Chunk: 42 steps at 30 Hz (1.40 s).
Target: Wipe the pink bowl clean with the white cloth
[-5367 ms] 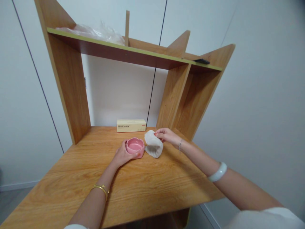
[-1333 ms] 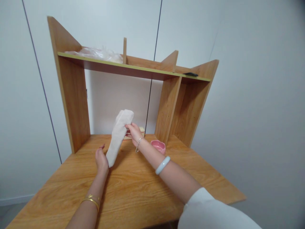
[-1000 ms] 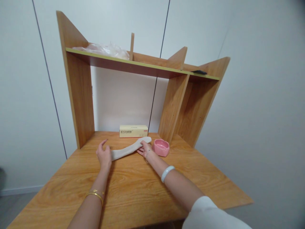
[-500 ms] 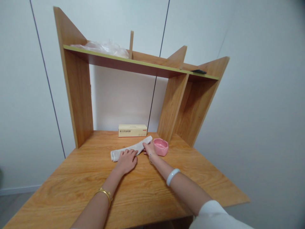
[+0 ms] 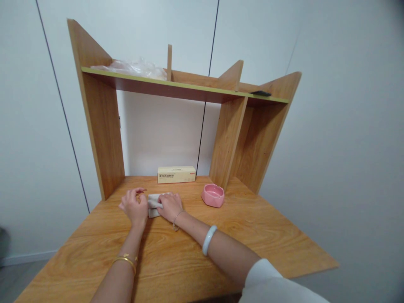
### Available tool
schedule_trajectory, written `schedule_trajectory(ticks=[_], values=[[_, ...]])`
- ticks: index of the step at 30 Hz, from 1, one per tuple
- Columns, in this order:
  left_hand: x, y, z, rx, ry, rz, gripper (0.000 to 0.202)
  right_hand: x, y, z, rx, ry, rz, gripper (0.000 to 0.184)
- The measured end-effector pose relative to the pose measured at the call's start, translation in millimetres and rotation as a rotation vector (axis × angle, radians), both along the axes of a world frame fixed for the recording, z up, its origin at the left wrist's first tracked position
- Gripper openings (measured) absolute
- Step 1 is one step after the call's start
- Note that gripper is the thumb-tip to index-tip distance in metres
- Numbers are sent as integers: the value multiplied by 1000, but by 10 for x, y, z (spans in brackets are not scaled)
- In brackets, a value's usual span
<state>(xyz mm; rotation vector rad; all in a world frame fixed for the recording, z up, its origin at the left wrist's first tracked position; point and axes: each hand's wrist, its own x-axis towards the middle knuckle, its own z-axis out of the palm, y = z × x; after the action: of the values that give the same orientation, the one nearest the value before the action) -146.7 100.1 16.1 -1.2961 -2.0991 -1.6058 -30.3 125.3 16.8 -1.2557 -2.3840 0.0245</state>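
A light grey cloth [image 5: 154, 205] lies folded into a short bundle on the desk. My right hand [image 5: 170, 206] covers its right part, fingers bent over it and gripping it, so that end is hidden. Just left of the bundle, my left hand [image 5: 135, 207] is raised a little with its fingers loosely curved and apart, holding nothing. It is close to the cloth's left edge; whether it touches cannot be made out. To the right stands a pink faceted bowl [image 5: 213, 196], apart from both hands.
A cream cling film box [image 5: 176, 174] stands at the back of the wooden desk [image 5: 189, 261]. Above is a wooden shelf unit [image 5: 189, 89] with upright side panels, bearing a clear plastic bag [image 5: 135, 69] and a flat black object [image 5: 260, 93].
The cloth's right end has been folded over to the left, turning a long strip into a short bundle. My right hand moved left with it; my left hand came off the cloth, leftward.
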Motion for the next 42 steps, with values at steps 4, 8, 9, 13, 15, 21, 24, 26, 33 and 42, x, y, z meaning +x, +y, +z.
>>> schedule_trajectory(ticks=[4, 8, 9, 13, 15, 21, 24, 26, 33, 42], values=[[29, 7, -12, -104, 58, -68, 24, 40, 24, -1, -36, 30, 28, 23], [52, 6, 0, -231, 136, -120, 26, 242, 235, 72, -165, 280, -214, 19], [55, 7, 6, -295, 154, -135, 26, 296, 289, 68, -253, 340, -276, 16], [56, 15, 33, -643, 201, -229, 26, 420, 397, -31, -605, 443, -351, 14], [44, 20, 40, -658, 215, -234, 26, 432, 394, -81, -645, 459, -336, 27], [-26, 73, -23, -474, 124, -101, 25, 462, 360, -78, -675, 526, -328, 39], [-25, 108, -61, -545, 64, -166, 24, 471, 351, -50, -714, 506, -334, 40], [-5, 117, -63, -508, 49, -182, 28, 474, 340, -34, -733, 483, -334, 38], [128, 96, -32, -711, 147, -349, 33, 845, 273, 43, -698, 386, -303, 39], [184, 70, -15, -471, 199, -332, 28, 1951, 52, 81, -601, 337, -380, 20]])
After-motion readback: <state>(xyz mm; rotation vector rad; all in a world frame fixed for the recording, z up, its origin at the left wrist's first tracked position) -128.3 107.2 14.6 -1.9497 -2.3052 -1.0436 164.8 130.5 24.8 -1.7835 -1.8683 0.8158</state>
